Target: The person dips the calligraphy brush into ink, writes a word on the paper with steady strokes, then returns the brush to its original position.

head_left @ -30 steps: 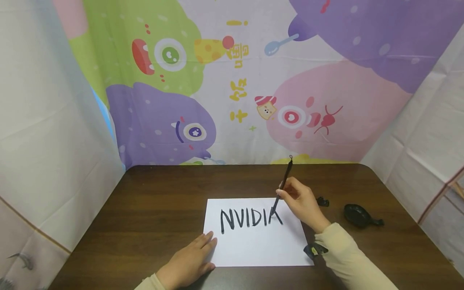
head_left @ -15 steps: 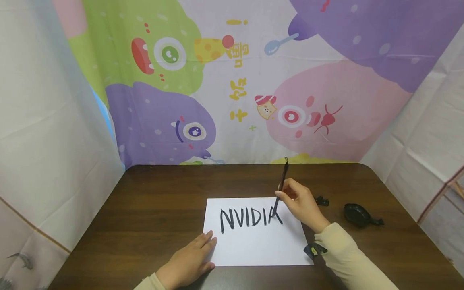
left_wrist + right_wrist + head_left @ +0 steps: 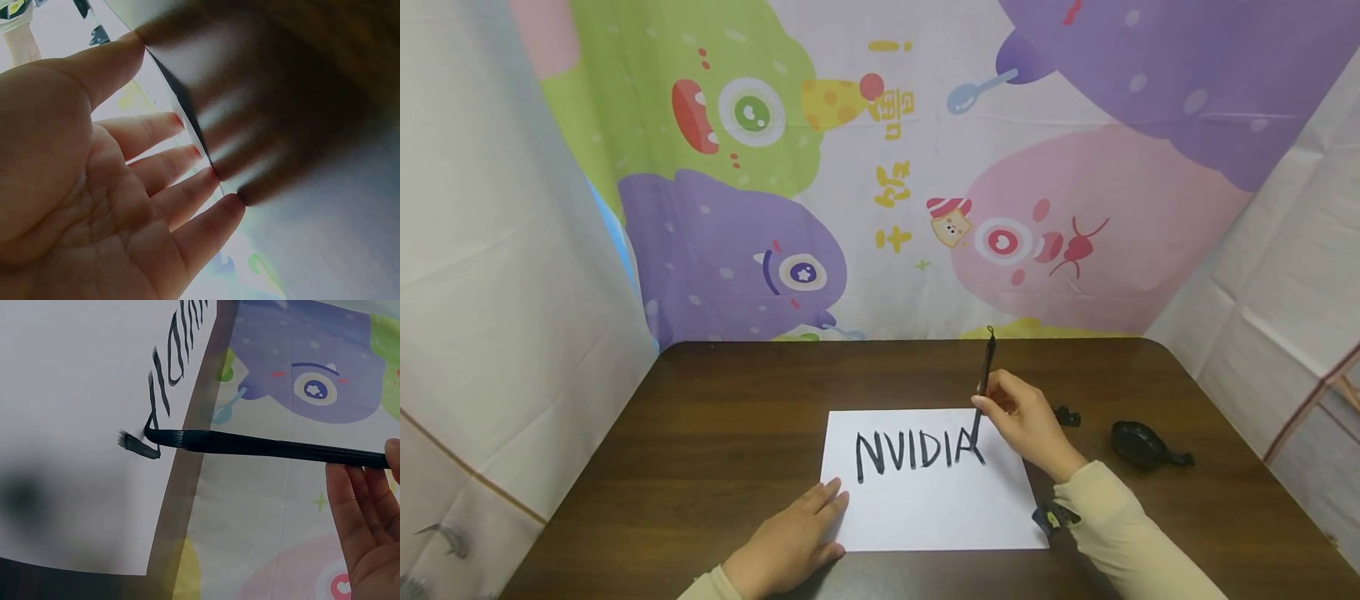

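Observation:
My right hand (image 3: 1026,421) pinches a dark calligraphy brush (image 3: 987,367), held nearly upright over a white sheet of paper (image 3: 925,512). In the right wrist view the bent, inked bristles of the brush (image 3: 165,437) rest on the last letter. Black lettering (image 3: 917,450) across the upper part of the sheet reads "NVIDIA". My left hand (image 3: 793,533) lies with straight fingers on the sheet's left edge and the table beside it. The left wrist view shows the palm and outstretched fingers (image 3: 212,228) at the paper's edge, nothing gripped.
A black spoon-shaped ink dish (image 3: 1142,446) sits on the brown table (image 3: 700,442) to the right. A small black brush rest (image 3: 1067,417) is partly hidden behind my right hand. A printed cartoon curtain (image 3: 895,292) hangs behind the table's far edge.
The brush tip has moved slightly right across the middle of the final A, leaving its crossbar, and the brush has become more upright. The left hand and paper stay in place.

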Demonstrator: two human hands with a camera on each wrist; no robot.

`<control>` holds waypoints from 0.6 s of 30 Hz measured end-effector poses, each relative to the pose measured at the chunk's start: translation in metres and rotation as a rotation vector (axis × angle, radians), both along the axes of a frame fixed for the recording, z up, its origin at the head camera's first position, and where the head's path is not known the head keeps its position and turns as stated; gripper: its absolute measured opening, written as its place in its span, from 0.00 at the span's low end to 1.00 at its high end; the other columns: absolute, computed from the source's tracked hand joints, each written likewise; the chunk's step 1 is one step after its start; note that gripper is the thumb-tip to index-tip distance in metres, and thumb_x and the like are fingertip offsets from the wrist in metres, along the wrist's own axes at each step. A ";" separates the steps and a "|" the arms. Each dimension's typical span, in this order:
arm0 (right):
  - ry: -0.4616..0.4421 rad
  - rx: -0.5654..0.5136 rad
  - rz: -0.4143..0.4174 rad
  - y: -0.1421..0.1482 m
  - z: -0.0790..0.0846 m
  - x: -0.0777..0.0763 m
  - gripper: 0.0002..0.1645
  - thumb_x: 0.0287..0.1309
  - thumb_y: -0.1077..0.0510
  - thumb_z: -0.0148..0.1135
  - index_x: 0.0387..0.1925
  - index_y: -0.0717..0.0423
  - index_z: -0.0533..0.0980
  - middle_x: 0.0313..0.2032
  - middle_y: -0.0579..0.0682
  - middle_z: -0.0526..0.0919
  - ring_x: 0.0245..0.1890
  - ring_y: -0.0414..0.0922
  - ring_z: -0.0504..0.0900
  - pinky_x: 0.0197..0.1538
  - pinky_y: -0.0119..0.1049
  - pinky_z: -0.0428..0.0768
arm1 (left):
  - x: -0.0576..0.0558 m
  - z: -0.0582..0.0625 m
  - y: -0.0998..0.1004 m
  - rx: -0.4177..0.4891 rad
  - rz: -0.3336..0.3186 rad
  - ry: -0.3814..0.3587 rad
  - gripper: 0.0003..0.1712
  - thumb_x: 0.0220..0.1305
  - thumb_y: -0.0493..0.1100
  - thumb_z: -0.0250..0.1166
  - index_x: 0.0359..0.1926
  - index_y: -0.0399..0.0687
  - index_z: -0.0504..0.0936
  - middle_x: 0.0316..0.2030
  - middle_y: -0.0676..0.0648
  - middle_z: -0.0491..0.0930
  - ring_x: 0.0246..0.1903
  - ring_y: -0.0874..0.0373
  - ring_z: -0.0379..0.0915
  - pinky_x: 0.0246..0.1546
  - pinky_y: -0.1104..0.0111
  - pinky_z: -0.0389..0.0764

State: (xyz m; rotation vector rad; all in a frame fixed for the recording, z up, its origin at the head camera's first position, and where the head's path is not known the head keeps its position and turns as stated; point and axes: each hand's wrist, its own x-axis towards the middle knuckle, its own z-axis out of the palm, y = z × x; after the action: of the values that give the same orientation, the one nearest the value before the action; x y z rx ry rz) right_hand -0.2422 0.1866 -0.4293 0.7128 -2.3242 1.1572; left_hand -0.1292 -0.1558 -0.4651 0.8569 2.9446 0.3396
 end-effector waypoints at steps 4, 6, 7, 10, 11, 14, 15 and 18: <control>-0.009 0.011 -0.002 0.001 0.002 0.001 0.08 0.57 0.64 0.68 0.35 0.53 0.77 0.28 0.44 0.83 0.27 0.32 0.78 0.30 0.28 0.80 | 0.001 0.001 0.000 0.007 -0.001 -0.003 0.36 0.60 0.51 0.67 0.65 0.39 0.72 0.68 0.37 0.69 0.65 0.40 0.68 0.62 0.48 0.73; -0.014 0.018 -0.004 0.002 0.002 0.001 0.08 0.57 0.64 0.67 0.36 0.52 0.77 0.28 0.44 0.83 0.27 0.32 0.79 0.30 0.28 0.81 | 0.000 0.001 0.000 0.005 -0.003 0.000 0.36 0.60 0.51 0.67 0.65 0.38 0.72 0.67 0.37 0.69 0.65 0.40 0.68 0.62 0.47 0.73; -0.014 0.021 -0.004 0.003 0.002 0.001 0.08 0.57 0.64 0.67 0.36 0.52 0.77 0.28 0.44 0.83 0.27 0.32 0.79 0.31 0.28 0.81 | 0.000 0.000 0.000 0.004 -0.004 0.002 0.36 0.60 0.51 0.67 0.65 0.38 0.72 0.67 0.37 0.69 0.65 0.40 0.68 0.62 0.47 0.73; -0.013 0.031 -0.003 0.004 0.003 0.001 0.08 0.58 0.63 0.67 0.36 0.51 0.76 0.28 0.43 0.82 0.27 0.33 0.78 0.30 0.29 0.81 | 0.000 0.000 0.000 0.002 -0.005 0.003 0.36 0.60 0.51 0.67 0.65 0.39 0.72 0.68 0.37 0.69 0.65 0.40 0.69 0.61 0.47 0.73; -0.011 0.034 -0.002 0.004 0.003 0.001 0.08 0.58 0.63 0.67 0.36 0.51 0.76 0.28 0.43 0.82 0.27 0.33 0.78 0.30 0.29 0.80 | 0.000 0.000 0.000 0.001 -0.005 0.003 0.36 0.60 0.51 0.67 0.65 0.39 0.72 0.68 0.37 0.69 0.65 0.40 0.69 0.61 0.47 0.73; -0.003 0.040 0.002 0.005 0.003 0.001 0.08 0.58 0.63 0.67 0.36 0.51 0.76 0.28 0.43 0.81 0.26 0.33 0.77 0.30 0.28 0.80 | 0.001 0.001 0.000 0.003 -0.004 -0.001 0.36 0.60 0.51 0.67 0.65 0.39 0.72 0.68 0.37 0.69 0.65 0.40 0.68 0.61 0.48 0.73; 0.000 0.040 0.003 0.006 0.003 0.001 0.08 0.58 0.64 0.67 0.36 0.51 0.76 0.28 0.43 0.81 0.26 0.32 0.77 0.30 0.28 0.79 | 0.002 0.001 0.000 0.003 -0.004 -0.003 0.35 0.60 0.51 0.67 0.65 0.39 0.72 0.68 0.37 0.69 0.65 0.40 0.68 0.61 0.48 0.73; 0.004 0.042 0.004 0.006 0.003 0.001 0.08 0.58 0.64 0.67 0.36 0.51 0.76 0.28 0.42 0.81 0.27 0.32 0.77 0.30 0.28 0.79 | 0.002 0.001 0.000 0.005 -0.005 -0.003 0.35 0.60 0.51 0.67 0.65 0.39 0.72 0.68 0.37 0.69 0.65 0.40 0.68 0.61 0.48 0.73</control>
State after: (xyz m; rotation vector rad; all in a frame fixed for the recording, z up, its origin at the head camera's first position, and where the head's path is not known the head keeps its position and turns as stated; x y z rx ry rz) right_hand -0.2412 0.1930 -0.4268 0.7338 -2.3508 1.1109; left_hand -0.1276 -0.1557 -0.4644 0.8641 2.9399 0.3482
